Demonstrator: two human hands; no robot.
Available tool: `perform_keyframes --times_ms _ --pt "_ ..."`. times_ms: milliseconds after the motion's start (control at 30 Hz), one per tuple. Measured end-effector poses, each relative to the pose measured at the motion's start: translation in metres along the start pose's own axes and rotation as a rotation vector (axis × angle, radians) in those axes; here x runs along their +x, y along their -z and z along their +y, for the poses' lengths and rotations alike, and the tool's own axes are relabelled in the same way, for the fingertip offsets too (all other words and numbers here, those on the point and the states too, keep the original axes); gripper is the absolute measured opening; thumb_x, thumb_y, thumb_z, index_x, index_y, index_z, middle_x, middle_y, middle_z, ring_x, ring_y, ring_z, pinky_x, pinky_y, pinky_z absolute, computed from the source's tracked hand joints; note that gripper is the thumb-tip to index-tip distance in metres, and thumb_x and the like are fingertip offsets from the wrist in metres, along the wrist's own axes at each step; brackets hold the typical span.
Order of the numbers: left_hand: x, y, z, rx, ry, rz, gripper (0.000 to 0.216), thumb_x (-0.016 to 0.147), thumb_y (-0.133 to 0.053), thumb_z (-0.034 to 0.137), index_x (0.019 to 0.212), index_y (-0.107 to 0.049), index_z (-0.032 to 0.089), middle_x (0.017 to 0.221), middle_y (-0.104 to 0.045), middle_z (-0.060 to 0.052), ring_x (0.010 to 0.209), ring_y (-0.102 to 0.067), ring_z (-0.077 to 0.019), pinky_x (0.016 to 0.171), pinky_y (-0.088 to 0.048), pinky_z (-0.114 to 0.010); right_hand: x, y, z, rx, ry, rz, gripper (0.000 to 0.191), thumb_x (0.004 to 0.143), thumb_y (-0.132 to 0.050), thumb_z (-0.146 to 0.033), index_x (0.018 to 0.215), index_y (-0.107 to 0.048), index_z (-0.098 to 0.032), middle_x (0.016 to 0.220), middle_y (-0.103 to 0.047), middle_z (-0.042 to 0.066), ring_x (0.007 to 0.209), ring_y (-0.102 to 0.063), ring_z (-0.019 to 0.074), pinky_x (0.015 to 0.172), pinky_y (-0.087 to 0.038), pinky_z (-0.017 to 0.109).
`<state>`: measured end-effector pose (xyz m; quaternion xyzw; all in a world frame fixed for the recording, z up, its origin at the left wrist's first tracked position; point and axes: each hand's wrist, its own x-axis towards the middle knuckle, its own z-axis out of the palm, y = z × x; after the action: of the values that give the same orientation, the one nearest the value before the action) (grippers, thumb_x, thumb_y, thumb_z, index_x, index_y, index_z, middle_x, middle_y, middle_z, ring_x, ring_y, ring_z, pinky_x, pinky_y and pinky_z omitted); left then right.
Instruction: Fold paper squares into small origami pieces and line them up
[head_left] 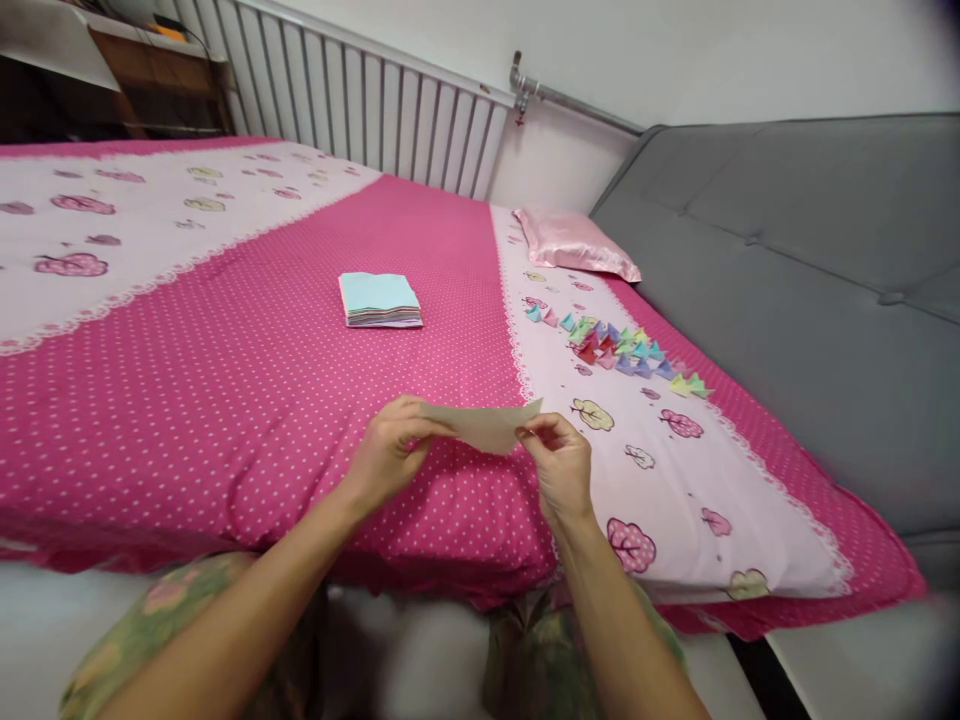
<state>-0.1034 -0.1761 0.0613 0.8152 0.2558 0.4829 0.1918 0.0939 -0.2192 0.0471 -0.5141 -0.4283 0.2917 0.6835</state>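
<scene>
A pale sheet of paper [484, 428] is stretched between my two hands, just above the near edge of the bed. My left hand [394, 447] pinches its left end, thumb below and fingers behind. At the right end, my right hand [559, 460] grips the sheet between thumb and fingertips. A neat stack of coloured paper squares [381, 300], light blue on top, lies on the pink bedspread beyond my left hand. To the right, a cluster of small folded paper shapes [615, 345] in several colours sits on the white patterned strip.
The bed wears a pink dotted bedspread [262, 400] with white printed bands. A shiny pink pillow [574, 243] rests at the far right against a grey padded headboard [795, 230]. Behind the bed stand a white radiator [360, 95] and a pipe [577, 107]. Furniture fills the far left corner.
</scene>
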Motion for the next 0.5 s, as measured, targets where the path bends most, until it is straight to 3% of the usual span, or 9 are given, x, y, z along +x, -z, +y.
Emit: perform_keyframes --times_ms 67,233,300,367,500 --pt "-0.0020 0.0000 0.0010 -0.005 0.008 0.004 0.026 0.074 -0.049 0.002 0.076 -0.069 0.020 0.076 -0.068 -0.004 0.074 -0.060 -0.0152 0.066 -0.049 -0.029 -0.0002 -0.0008 -0.0011 0.032 -0.017 0.021 0.020 0.062 -0.067 -0.013 0.074 -0.052 -0.018 0.065 -0.057 -0.006 0.064 -0.054 0.0102 0.065 -0.043 0.024" --pt "-0.0038 0.0024 0.0040 -0.041 0.029 0.019 0.027 0.072 -0.049 0.000 0.070 -0.068 0.019 0.074 -0.067 -0.004 0.073 -0.060 -0.0145 0.064 -0.049 -0.028 -0.0007 -0.0009 -0.0062 -0.001 -0.087 -0.026 0.058 0.060 -0.072 -0.019 0.111 -0.045 -0.021 0.077 -0.065 -0.002 0.064 -0.057 0.0106 0.064 -0.045 0.025" --pt "-0.0035 0.0029 0.0046 -0.042 0.000 0.034 0.026 0.072 -0.049 -0.001 0.069 -0.067 0.018 0.074 -0.067 -0.004 0.073 -0.060 -0.0147 0.064 -0.049 -0.028 -0.0013 -0.0008 -0.0064 -0.023 -0.098 -0.113 0.050 0.061 -0.071 -0.023 0.108 -0.054 -0.019 0.081 -0.067 0.001 0.070 -0.060 0.0138 0.065 -0.046 0.027" --pt "-0.0027 0.0029 0.0051 -0.031 -0.046 0.055 0.027 0.071 -0.049 -0.002 0.068 -0.066 0.018 0.075 -0.068 -0.004 0.074 -0.060 -0.0151 0.067 -0.049 -0.030 -0.0023 -0.0012 -0.0063 -0.052 -0.101 -0.181 0.030 0.063 -0.070 -0.027 0.092 -0.065 -0.017 0.081 -0.069 0.004 0.075 -0.062 0.0177 0.068 -0.048 0.030" --pt "-0.0001 0.0038 0.0065 -0.005 -0.125 0.087 0.028 0.072 -0.050 -0.001 0.075 -0.068 0.020 0.085 -0.071 -0.004 0.082 -0.060 -0.0171 0.076 -0.048 -0.036 -0.0042 -0.0029 -0.0083 -0.039 -0.028 -0.163 0.014 0.064 -0.070 -0.022 0.077 -0.070 -0.019 0.084 -0.070 0.004 0.086 -0.063 0.0218 0.080 -0.047 0.037"
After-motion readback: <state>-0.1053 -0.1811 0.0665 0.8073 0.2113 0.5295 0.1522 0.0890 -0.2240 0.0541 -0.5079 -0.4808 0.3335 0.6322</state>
